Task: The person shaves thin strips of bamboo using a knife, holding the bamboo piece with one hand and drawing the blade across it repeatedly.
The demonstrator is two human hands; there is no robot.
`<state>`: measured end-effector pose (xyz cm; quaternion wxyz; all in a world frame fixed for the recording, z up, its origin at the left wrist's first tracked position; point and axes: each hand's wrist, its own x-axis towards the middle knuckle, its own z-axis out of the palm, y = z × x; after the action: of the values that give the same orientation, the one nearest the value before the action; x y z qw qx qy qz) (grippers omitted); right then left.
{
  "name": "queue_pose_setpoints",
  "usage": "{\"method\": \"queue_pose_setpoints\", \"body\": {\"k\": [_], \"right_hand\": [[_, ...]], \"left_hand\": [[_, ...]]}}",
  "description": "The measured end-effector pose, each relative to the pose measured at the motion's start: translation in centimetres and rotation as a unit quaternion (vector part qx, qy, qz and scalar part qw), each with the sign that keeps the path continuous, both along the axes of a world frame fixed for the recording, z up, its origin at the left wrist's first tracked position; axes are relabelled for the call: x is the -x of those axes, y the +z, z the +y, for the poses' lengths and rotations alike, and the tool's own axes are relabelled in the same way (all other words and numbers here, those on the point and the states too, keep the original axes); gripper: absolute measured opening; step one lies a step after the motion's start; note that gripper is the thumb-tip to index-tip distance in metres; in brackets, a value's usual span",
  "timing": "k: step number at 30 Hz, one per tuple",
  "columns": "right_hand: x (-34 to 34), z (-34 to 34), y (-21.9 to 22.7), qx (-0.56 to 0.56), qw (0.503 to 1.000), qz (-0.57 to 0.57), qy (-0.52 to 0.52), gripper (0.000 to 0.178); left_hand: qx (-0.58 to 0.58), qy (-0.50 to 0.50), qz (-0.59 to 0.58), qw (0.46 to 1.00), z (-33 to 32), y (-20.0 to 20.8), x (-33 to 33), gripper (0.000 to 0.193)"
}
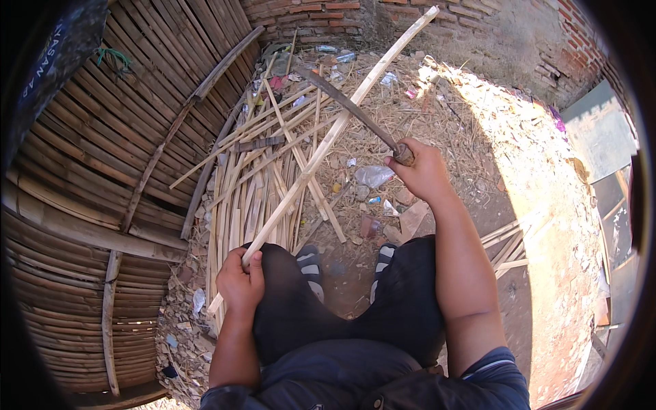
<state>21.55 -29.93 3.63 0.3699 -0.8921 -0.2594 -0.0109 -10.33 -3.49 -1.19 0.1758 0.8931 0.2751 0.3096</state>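
Observation:
My left hand [240,279] grips the near end of a long pale bamboo strip [342,123] beside my left knee. The strip slants up and away to the right, toward a brick wall. My right hand [421,171] is closed on the wooden handle of a long dark curved blade [345,101]. The blade lies across the strip about halfway along it, its edge touching the bamboo. I am seated, with both knees and striped sandals [311,263] below the hands.
A pile of split bamboo strips [256,184] lies on the ground ahead of my left knee. A woven bamboo panel [102,171] fills the left side. Straw and plastic litter [372,176] cover the dirt. A brick wall [328,17] stands at the back, more strips [506,246] lie at right.

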Motion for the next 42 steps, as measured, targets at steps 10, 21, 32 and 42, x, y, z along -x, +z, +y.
{"method": "queue_pose_setpoints", "body": {"k": [10,21,32,42], "right_hand": [[4.1,2.7,0.6,0.133,0.956,-0.091,0.245,0.025],[0.3,0.1,0.4,-0.046,0.997,0.006,-0.068,0.039],[3.6,2.1,0.4,0.100,0.951,-0.114,0.269,0.030],[0.6,0.6,-0.6,-0.064,0.996,-0.038,0.049,0.035]], "left_hand": [[-0.016,-0.004,0.007,1.000,0.1,-0.2,0.2,0.034],[-0.007,-0.010,-0.009,1.000,0.2,-0.2,0.2,0.036],[-0.010,-0.021,-0.024,0.999,0.8,-0.8,0.5,0.037],[0.007,-0.004,0.007,1.000,0.3,-0.2,0.4,0.034]]}}
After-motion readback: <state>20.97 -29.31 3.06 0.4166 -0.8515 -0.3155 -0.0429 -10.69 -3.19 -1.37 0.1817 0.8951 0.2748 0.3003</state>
